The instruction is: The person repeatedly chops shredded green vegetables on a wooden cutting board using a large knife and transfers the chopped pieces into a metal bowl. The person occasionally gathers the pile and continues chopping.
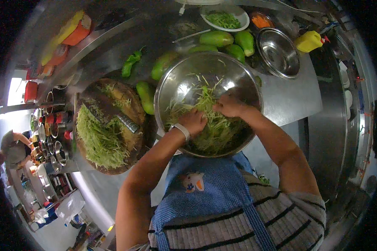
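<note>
Both my hands are inside a large stainless steel mixing bowl [169, 84]. Pale green shreds [218, 133], apparently green papaya, lie in its bottom and cling to its wall. My left hand [193, 121], with a white band on the wrist, is curled into the shreds at the left. Opposite it, my right hand [228, 105] grips shreds at the right, its fingertips partly hidden. A loose tuft rises between the two hands. Left of the bowl, a round wooden chopping block [136, 106] bears a cleaver [128, 123] and a heap of shreds [102, 142].
Several whole green papayas [216, 38] lie behind and left of the bowl. At the back are a white bowl of cut greens [224, 20], shredded carrot [261, 21] and nested steel bowls [279, 51]. A yellow jug [308, 41] stands right. Another person [15, 149] is far left.
</note>
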A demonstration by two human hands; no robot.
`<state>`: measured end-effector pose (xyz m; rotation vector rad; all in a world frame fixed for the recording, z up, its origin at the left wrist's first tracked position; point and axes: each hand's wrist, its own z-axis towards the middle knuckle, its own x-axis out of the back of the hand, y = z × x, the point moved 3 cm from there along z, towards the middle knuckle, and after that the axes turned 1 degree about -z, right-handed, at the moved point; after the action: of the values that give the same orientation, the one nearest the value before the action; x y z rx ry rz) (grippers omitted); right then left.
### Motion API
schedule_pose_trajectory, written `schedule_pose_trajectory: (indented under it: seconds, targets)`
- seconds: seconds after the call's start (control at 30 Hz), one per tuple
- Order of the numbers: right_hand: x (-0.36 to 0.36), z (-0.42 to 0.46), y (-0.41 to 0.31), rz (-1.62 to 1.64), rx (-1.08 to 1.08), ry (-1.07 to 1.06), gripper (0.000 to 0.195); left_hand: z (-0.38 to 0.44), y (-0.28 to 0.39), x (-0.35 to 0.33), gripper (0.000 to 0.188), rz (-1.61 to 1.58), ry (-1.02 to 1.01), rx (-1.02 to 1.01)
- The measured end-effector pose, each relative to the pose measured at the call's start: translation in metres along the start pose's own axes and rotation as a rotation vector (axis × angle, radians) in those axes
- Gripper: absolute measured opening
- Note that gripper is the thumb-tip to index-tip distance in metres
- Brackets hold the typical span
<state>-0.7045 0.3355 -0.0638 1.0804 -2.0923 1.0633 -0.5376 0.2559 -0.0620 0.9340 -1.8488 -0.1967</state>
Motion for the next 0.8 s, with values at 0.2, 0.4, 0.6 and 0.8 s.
schedule_pose_trajectory:
  seconds: [0.2,0.4,0.6,0.8]
  targets:
    - [0.015,0.087,0.023,-0.141,0.227,0.442,0.034,0.032,-0.018,0.043,0.053,0.178,0.114,0.205]
    - [-0.052,0.054,-0.001,-0.047,0.265,0.209,0.037,0.044,-0.057,-0.018,0.055,0.099,-0.141,0.315]
    - [-0.067,0.022,-0.004,-0.102,0.238,0.089,0.038,0.024,-0.031,-0.015,0.051,0.125,-0.295,0.130]
    - [0.041,0.040,-0.026,-0.247,0.177,0.160,0.033,0.054,-0.022,0.027,0.043,0.589,-0.074,0.055]
